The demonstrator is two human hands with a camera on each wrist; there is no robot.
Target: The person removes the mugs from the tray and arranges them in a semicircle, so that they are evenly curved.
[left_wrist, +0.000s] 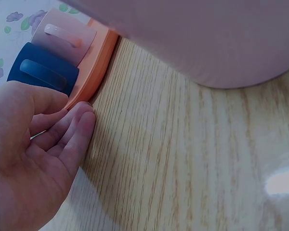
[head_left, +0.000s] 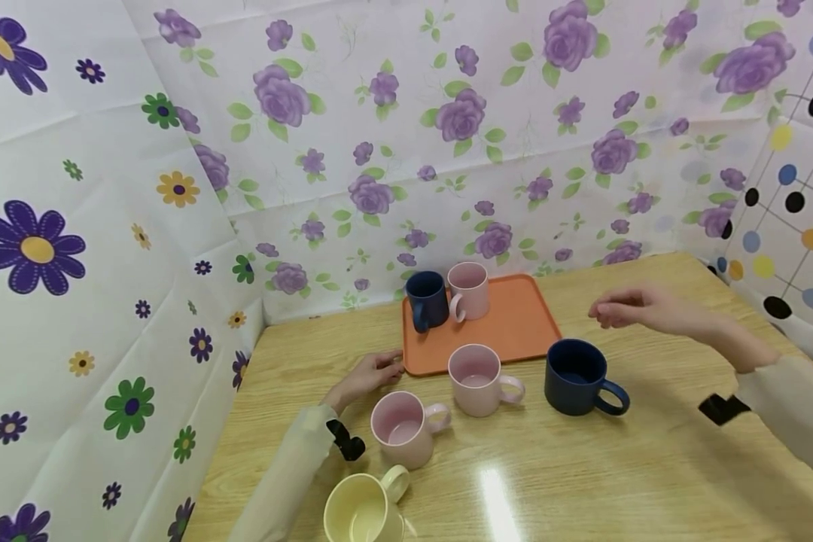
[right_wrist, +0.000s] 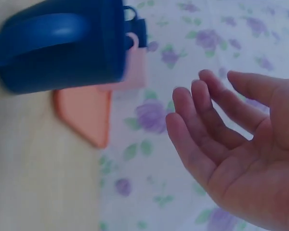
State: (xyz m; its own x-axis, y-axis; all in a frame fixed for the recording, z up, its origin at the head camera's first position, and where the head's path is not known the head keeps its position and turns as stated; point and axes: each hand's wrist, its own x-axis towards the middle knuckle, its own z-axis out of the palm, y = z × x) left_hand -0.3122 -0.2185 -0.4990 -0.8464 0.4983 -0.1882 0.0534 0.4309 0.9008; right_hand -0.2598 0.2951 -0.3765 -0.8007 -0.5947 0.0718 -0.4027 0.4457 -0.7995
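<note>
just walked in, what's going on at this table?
A person sits at a wooden table with mugs. The left hand touches the near-left corner of an orange tray, which carries a navy mug and a pink mug. The right hand hovers open, holding nothing, above a second navy mug. Two more pink mugs and a yellow mug stand off the tray.

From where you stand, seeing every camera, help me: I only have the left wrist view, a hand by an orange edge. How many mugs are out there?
Observer: Six. Two stand on the orange tray: a navy mug and a pink mug.
Operator: And the other four?
Observer: They stand on the wooden table: two pink, one dark blue mug, one cream mug.
Operator: Is the other hand holding anything?
Observer: No. The right hand hovers above the table, fingers relaxed, holding nothing.
</note>
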